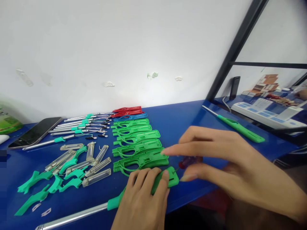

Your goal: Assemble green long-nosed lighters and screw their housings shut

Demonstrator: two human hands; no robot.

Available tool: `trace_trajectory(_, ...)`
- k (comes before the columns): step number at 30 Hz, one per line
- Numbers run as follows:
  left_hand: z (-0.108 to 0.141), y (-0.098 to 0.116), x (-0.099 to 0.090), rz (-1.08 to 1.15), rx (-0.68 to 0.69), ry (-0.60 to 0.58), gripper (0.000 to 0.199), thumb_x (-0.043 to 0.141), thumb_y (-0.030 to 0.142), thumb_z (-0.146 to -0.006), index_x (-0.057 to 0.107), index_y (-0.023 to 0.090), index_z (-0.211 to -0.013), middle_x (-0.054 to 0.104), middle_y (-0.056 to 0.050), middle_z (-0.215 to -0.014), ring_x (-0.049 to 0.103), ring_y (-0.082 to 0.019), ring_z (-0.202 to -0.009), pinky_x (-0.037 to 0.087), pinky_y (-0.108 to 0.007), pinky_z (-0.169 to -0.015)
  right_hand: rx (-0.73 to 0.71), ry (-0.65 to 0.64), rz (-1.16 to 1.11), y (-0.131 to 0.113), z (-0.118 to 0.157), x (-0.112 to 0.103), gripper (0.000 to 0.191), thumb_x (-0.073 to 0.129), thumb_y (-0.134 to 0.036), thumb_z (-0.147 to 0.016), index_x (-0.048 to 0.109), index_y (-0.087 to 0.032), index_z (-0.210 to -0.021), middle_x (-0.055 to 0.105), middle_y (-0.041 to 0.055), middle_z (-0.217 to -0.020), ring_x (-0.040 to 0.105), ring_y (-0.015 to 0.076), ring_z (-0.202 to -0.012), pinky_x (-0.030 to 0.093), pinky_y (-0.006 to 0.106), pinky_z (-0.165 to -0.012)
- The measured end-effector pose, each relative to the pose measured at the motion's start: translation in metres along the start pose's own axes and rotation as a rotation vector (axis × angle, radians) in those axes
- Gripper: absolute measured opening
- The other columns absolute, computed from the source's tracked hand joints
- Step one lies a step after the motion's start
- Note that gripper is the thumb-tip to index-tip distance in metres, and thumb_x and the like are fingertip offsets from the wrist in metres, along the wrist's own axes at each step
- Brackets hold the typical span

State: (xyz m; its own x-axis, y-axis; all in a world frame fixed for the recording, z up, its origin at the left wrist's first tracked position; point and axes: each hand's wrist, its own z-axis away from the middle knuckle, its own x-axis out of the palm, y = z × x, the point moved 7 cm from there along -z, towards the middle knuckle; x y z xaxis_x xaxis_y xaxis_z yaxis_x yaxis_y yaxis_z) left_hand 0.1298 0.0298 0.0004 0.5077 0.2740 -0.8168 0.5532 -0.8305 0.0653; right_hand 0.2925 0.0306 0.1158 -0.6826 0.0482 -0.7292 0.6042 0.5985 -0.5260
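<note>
My left hand (146, 198) is wrapped over the green handle of a long-nosed lighter (173, 177), pressing it near the table's front edge. Its metal tube (72, 216) extends to the lower left. My right hand (223, 159) is over the handle's right end, thumb and forefinger spread around a small screwdriver (187, 162) with a dark red, see-through handle. The screwdriver's thin shaft reaches the end of the lighter handle; its back end is hidden within the hand. Just beyond my left hand lie green lighter shell halves (141, 161) in a row.
Blue and red shells (127, 111) continue the row. Clear fuel tanks (97, 177), teal triggers (69, 164) and metal tubes with wires (72, 126) lie left, near a phone (38, 131). Another green lighter (240, 127) lies right, by a black frame (230, 57) and power strip (268, 116).
</note>
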Motion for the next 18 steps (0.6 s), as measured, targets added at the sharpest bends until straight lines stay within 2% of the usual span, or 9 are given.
trace_trajectory(2,-0.0005,0.0001,-0.0003,0.002,0.001,-0.002,0.035,0.048,0.018,-0.114,0.063,0.018,-0.145,0.076,-0.005,-0.127,0.07,-0.024,-0.113,0.055,-0.042,-0.094,-0.026,-0.026,0.014,-0.0013,0.004,-0.0007,0.032,0.061,-0.031,-0.114,0.073,-0.032,-0.144,0.076,-0.0029,-0.134,0.073,0.0103,-0.118,0.056,0.017,-0.101)
trace_trajectory(3,-0.0007,0.0002,-0.0007,0.001,0.003,0.002,0.035,0.047,0.019,-0.114,0.062,0.018,-0.145,0.076,-0.005,-0.127,0.07,-0.024,-0.113,0.055,-0.042,-0.094,-0.043,-0.041,0.003,-0.0024,0.0053,-0.0008,0.035,0.057,-0.028,-0.115,0.07,-0.031,-0.147,0.075,-0.0039,-0.139,0.071,0.0104,-0.124,0.054,0.017,-0.107)
trace_trajectory(4,-0.0008,0.0002,-0.0011,0.001,0.005,0.006,0.035,0.047,0.019,-0.114,0.062,0.018,-0.146,0.076,-0.005,-0.128,0.07,-0.024,-0.113,0.055,-0.043,-0.095,-0.056,-0.051,-0.02,-0.0034,0.0057,-0.001,0.035,0.055,-0.025,-0.115,0.07,-0.029,-0.146,0.077,-0.0054,-0.137,0.072,0.009,-0.123,0.053,0.015,-0.107)
trace_trajectory(7,-0.0004,-0.0001,-0.0002,0.009,0.002,-0.009,0.035,0.048,0.019,-0.114,0.062,0.019,-0.147,0.076,-0.005,-0.129,0.071,-0.025,-0.114,0.056,-0.043,-0.093,-0.038,-0.026,-0.085,-0.0038,0.0035,-0.002,0.025,0.06,-0.018,-0.112,0.077,-0.027,-0.127,0.084,-0.0105,-0.113,0.076,0.0037,-0.101,0.053,0.008,-0.094)
trace_trajectory(10,0.0007,-0.0004,0.0009,0.018,-0.008,-0.026,0.035,0.048,0.019,-0.114,0.062,0.02,-0.147,0.076,-0.005,-0.127,0.071,-0.024,-0.112,0.057,-0.042,-0.091,-0.02,0.03,-0.063,-0.0045,0.0023,-0.0013,0.017,0.063,-0.019,-0.111,0.078,-0.028,-0.11,0.084,-0.0116,-0.105,0.077,0.0045,-0.095,0.054,0.009,-0.091)
trace_trajectory(14,0.0024,-0.0011,0.002,0.015,-0.017,-0.043,0.037,0.049,0.019,-0.113,0.061,0.02,-0.148,0.076,-0.006,-0.127,0.071,-0.025,-0.114,0.058,-0.042,-0.091,0.012,0.062,0.006,-0.0032,0.0037,0.002,0.016,0.064,-0.025,-0.112,0.078,-0.032,-0.109,0.083,-0.0124,-0.106,0.076,0.0058,-0.099,0.054,0.012,-0.092)
trace_trajectory(18,0.0036,-0.0026,0.0037,-0.006,0.001,-0.051,0.038,0.05,0.02,-0.112,0.062,0.02,-0.149,0.076,-0.007,-0.128,0.072,-0.025,-0.113,0.06,-0.041,-0.092,-0.008,0.093,0.09,-0.0052,0.0035,-0.0045,0.012,0.069,-0.027,-0.11,0.081,-0.029,-0.108,0.085,-0.0113,-0.103,0.079,0.0048,-0.091,0.057,0.009,-0.084)
